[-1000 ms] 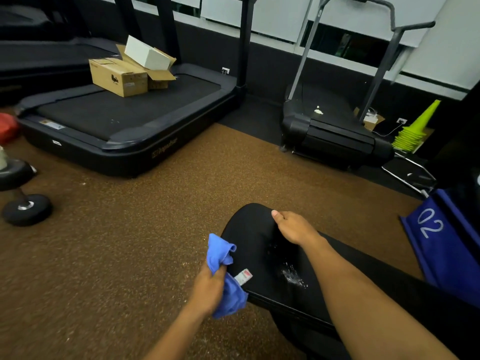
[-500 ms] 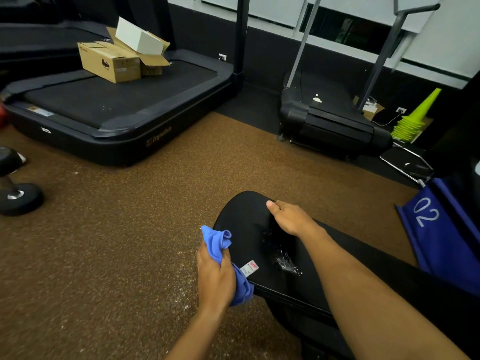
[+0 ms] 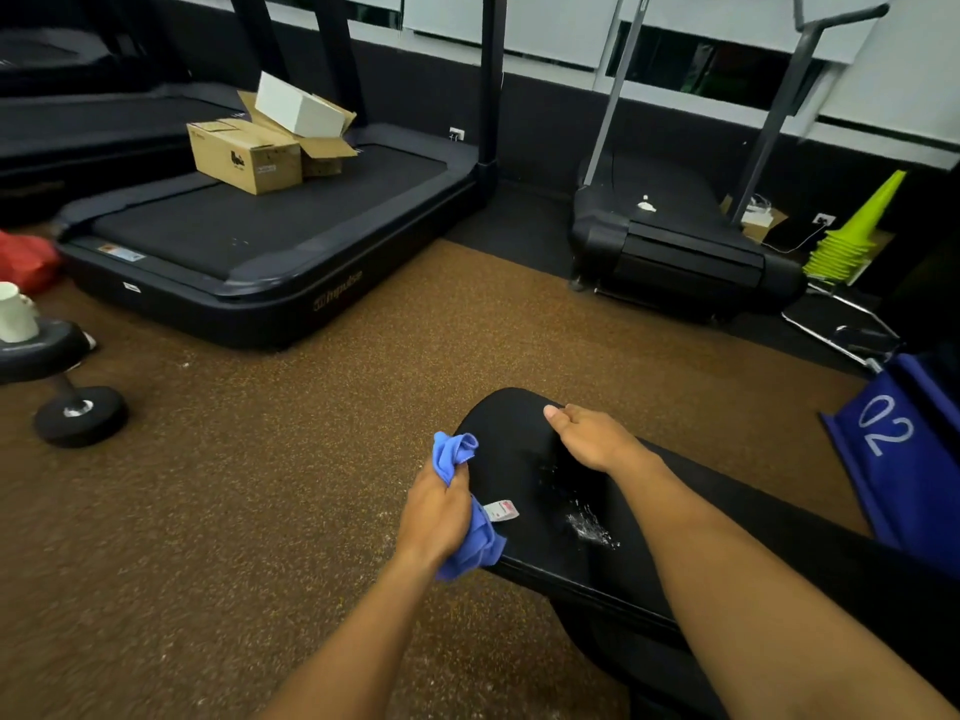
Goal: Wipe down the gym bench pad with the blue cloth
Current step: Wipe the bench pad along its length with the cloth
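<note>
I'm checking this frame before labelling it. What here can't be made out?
- Bench pad, head view: its near end is cut off by the lower edge and covered by the right forearm.
- Blue cloth: its middle is hidden inside the left hand.
- Small tag on the cloth: print too small to read.
- Right hand: its fingertips are curled out of sight.

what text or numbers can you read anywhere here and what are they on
"02", white, on the blue panel at the right edge.
Brand lettering on the front edge of the near treadmill: too blurred to read for certain.
Stickers on the treadmill's left corner: too small to read.
Print and label on the cardboard box: too small to read.
Red and white tag on the blue cloth, held in the left hand: unreadable.
</note>
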`<state>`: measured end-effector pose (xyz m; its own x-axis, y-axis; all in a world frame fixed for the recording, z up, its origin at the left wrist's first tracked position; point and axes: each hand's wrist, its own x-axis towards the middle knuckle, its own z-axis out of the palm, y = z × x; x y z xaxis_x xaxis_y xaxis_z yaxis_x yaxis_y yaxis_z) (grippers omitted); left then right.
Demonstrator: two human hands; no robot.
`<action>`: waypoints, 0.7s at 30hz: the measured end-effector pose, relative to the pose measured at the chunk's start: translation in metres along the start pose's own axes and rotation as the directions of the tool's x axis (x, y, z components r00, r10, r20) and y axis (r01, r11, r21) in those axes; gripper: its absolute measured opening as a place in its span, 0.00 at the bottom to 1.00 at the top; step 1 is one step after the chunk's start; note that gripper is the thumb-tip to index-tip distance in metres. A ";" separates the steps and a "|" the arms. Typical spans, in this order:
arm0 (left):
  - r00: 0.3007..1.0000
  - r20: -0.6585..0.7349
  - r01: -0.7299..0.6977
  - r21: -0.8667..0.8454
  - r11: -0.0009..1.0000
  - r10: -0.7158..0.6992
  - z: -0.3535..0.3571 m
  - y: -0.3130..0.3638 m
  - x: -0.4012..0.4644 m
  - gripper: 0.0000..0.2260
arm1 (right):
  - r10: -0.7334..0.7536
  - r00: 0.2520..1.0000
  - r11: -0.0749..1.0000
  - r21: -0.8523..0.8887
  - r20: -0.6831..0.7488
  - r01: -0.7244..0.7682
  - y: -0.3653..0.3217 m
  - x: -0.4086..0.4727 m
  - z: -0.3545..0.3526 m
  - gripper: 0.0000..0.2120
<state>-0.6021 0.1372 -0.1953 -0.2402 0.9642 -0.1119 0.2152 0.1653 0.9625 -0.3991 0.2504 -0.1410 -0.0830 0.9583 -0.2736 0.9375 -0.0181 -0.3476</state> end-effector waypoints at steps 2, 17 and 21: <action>0.999 0.045 0.020 0.063 0.998 -0.023 -0.004 0.005 0.007 0.14 | -0.005 1.000 1.000 0.008 0.008 0.005 0.000 -0.002 -0.001 0.34; 0.997 0.071 -0.048 0.326 0.944 0.026 0.003 0.004 0.019 0.16 | -0.054 0.998 0.999 0.007 0.007 0.054 0.022 -0.021 0.009 0.34; 0.987 0.083 -0.162 0.404 0.900 0.140 0.007 -0.014 0.008 0.23 | -0.055 0.998 0.998 0.035 0.009 0.055 0.023 -0.020 0.008 0.34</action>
<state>-0.6004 0.1436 -0.2111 -0.1287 0.9917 0.0043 0.6148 0.0764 0.7850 -0.3789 0.2290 -0.1508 -0.1378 0.9552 -0.2619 0.9189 0.0246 -0.3937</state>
